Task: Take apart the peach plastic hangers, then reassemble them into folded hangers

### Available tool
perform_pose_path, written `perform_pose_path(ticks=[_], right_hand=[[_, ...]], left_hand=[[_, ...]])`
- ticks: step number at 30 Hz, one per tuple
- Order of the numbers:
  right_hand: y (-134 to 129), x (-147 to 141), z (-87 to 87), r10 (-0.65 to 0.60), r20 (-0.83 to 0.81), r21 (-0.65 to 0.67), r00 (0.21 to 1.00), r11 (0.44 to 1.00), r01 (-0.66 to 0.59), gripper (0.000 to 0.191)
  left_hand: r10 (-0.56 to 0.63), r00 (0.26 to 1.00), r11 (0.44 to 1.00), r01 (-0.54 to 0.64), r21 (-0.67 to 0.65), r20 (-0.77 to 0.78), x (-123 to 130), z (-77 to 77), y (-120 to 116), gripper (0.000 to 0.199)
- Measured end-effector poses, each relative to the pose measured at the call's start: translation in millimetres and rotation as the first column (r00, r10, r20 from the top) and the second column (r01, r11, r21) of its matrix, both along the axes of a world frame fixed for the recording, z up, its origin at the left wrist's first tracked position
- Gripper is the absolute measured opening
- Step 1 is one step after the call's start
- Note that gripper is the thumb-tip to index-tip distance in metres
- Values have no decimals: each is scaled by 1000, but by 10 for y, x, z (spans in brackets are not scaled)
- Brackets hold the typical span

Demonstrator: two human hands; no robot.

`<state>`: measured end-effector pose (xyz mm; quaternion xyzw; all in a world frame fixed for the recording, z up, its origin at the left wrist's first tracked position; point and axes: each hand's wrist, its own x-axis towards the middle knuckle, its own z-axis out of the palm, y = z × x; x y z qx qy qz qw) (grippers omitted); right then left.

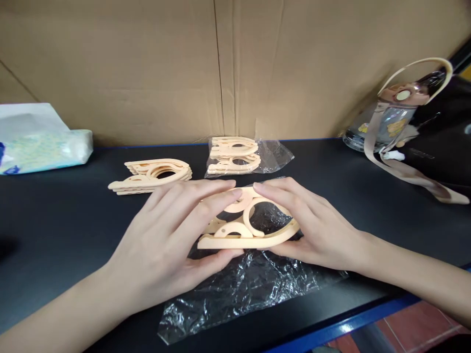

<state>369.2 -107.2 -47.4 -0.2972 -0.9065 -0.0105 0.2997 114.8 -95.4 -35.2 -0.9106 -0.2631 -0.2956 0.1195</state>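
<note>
A cream plastic folding hanger [274,240], folded up, is gripped between my two hands above the black tabletop. My left hand [176,230] closes on its left end, fingers over the far side and thumb along the near edge. At the right end, my right hand [312,225] holds it the same way. My fingers hide parts of the hanger, and I cannot tell if more than one is stacked there. Under it lies a crumpled clear plastic bag [239,289]. A stack of folded hangers [150,176] rests beyond my left hand.
More folded hangers in a clear bag [235,156] lie at the back, near the cardboard wall [147,68]. A tissue pack [47,147] sits at the far left. On the right stand a strapped water bottle [390,117] and a black bag [437,142]. The table's blue edge [346,328] shows at the lower right.
</note>
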Motion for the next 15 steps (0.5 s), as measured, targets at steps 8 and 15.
perform_pose_path(ticks=[8, 15], right_hand=[[-22, 22, -19, -36, -88, -182, 996, 983, 20, 76], [-79, -16, 14, -59, -126, -364, 990, 931, 9, 85]], left_hand=[[-63, 998, 996, 64, 56, -14, -37, -49, 56, 45], [-39, 999, 964, 42, 261, -19, -77, -112, -77, 30]])
